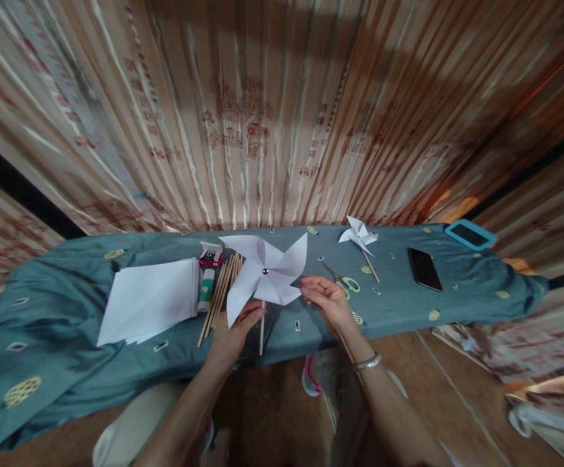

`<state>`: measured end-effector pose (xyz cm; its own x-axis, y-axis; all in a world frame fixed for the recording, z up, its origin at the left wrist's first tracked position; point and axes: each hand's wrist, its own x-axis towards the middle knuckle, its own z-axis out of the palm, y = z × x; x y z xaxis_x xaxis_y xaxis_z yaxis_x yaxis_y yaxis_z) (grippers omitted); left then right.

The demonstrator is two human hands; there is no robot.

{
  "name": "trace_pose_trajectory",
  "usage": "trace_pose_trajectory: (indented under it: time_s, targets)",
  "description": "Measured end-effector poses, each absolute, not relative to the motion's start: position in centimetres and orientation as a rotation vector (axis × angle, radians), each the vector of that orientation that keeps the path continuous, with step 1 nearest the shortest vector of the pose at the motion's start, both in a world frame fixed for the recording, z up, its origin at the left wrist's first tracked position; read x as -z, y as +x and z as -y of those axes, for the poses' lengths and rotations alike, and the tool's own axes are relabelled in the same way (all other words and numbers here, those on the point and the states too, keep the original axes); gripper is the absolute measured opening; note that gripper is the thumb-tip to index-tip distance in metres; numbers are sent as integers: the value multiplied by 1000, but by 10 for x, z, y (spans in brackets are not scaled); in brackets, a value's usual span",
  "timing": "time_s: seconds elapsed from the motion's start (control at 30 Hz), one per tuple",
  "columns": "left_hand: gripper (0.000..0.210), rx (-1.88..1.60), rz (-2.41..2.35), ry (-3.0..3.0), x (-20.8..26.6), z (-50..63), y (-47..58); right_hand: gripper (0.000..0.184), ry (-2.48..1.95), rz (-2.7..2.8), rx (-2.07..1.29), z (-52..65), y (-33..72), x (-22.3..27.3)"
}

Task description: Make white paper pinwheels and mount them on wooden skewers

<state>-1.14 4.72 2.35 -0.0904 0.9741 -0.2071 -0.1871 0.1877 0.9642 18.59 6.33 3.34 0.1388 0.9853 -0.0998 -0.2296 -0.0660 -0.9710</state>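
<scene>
A white paper pinwheel (273, 285) stands upright in front of me above the table's near edge. A round metallic pin head shows at its centre, and a thin wooden stick runs down below it. My left hand (231, 334) is closed around that stick, just under the blades, which partly cover the fingers. On the other side, my right hand (329, 301) has its thumb and fingers closed at the tip of the lower right blade. Green-handled scissors (347, 283) lie just beyond my right hand. Several loose wooden sticks (218, 295) lie behind my left hand.
Left on the cloth-covered table (399, 314) lies a stack of white paper (150, 298). Near it are a green-and-white tube (206, 290) and an open red box (211, 254). A smaller pinwheel (358, 235), a black phone (424, 268) and a blue-framed device (470, 234) lie right. A curtain (262, 175) hangs behind.
</scene>
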Motion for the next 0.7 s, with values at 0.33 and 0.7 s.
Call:
trace_pose_trajectory:
  time_s: [0.33,0.7]
  targets:
    - [29,-1045,-1129,928,-27,-46,-5,30,-940,615,-1264,-73,205,-30]
    - [31,-1218,-1104,737,-16,-61,3,39,-1175,1133,-1589,-39,164,-2]
